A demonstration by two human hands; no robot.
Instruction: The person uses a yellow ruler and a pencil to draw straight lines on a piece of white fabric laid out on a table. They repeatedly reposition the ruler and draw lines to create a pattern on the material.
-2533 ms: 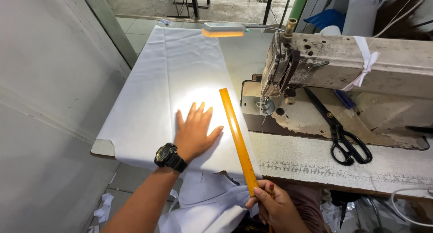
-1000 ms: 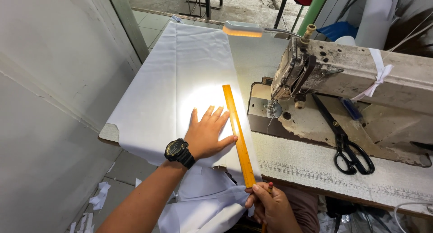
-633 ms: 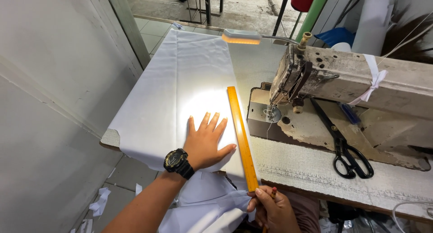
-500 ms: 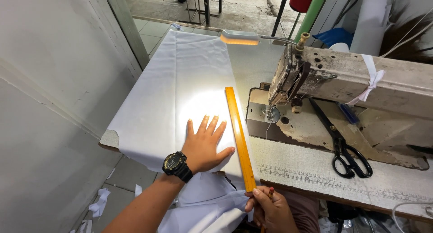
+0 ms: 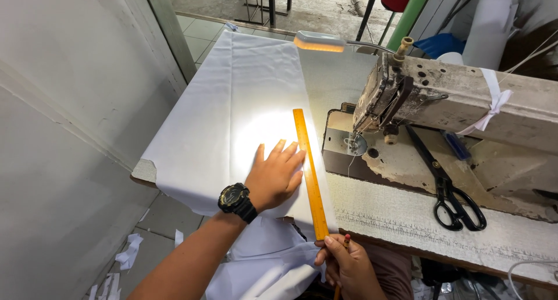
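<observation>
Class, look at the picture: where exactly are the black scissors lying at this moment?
In the head view, the black scissors lie on the right side of the table, on the sewing machine's bed under its arm, handles toward the person, well right of the yellow ruler.

A left hand (image 5: 275, 175) with a black wristwatch (image 5: 236, 202) lies flat, fingers spread, on white cloth (image 5: 232, 96) spread over a sewing table (image 5: 407, 218), its fingertips touching an orange ruler (image 5: 309, 172) that lies lengthwise along the cloth's right edge. The right hand (image 5: 347, 265) sits at the ruler's near end, closed around a pencil (image 5: 343, 259). A worn sewing machine (image 5: 459, 102) stands to the right, black scissors (image 5: 447, 186) lying on its base. A small lamp (image 5: 318, 42) throws a bright patch on the cloth. Cloth scraps (image 5: 129, 254) lie on the floor.
</observation>
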